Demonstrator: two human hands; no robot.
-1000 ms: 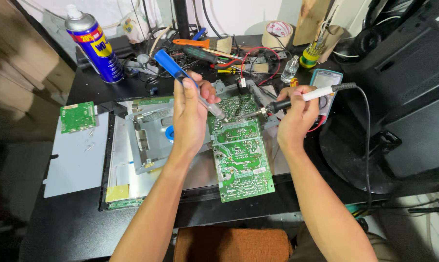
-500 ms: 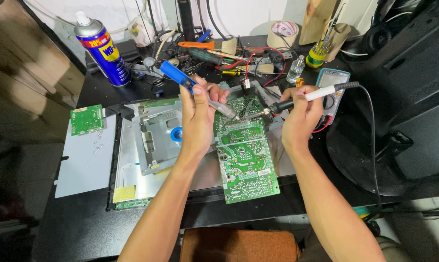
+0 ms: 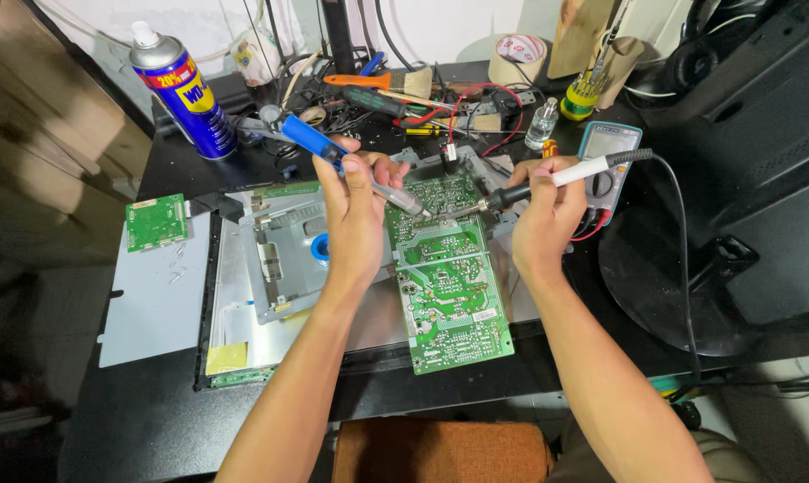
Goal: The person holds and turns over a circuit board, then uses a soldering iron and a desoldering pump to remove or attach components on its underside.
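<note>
Head view: a person's left hand (image 3: 355, 215) grips a blue-handled desoldering pump (image 3: 333, 156), fingers closed around it, its tip meeting that of the white-handled soldering iron (image 3: 547, 183) clasped in the right hand (image 3: 547, 219). Both tips touch the upper part of the green circuit board (image 3: 444, 268), which lies on the black table (image 3: 154, 420) beside a metal chassis (image 3: 283, 255). Compared with half a second ago, hands and tools hold nearly the same pose. A blue spray can (image 3: 181, 94) stands behind.

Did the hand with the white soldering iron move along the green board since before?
No. The right hand still holds the soldering iron tip at the same top end of the green board.
</note>
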